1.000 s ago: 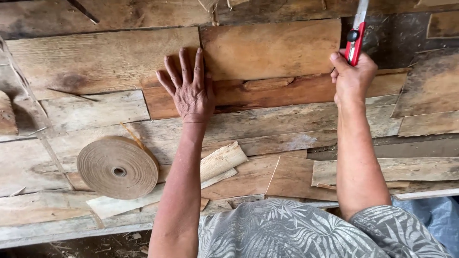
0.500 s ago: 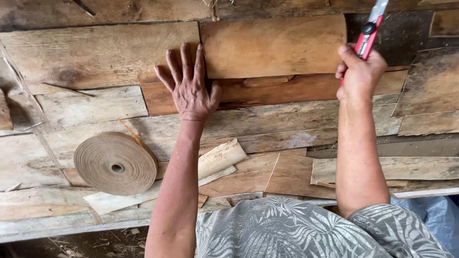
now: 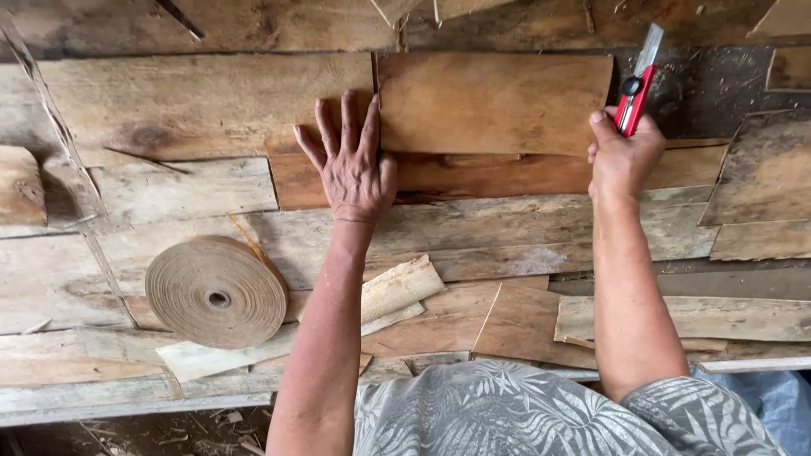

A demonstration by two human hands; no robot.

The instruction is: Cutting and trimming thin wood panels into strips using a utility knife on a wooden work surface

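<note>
left hand flat on veneer sheet; right hand gripping knife

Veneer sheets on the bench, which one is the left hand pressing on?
The left hand presses the smooth orange-brown rectangular veneer sheet at its left edge, fingers spread. The other sheets lie untouched, paler or greyer, nearer the person.

The whole surface is a rough work top made of old wooden planks, grey and brown, laid side by side with dark gaps between them. Thin sheets of veneer lie scattered on it, some overlapping. A roll of brown paper tape stands on its flat side at the left. At the near edge, dirt ground with wood chips shows below. The light is soft, even daylight.
</note>
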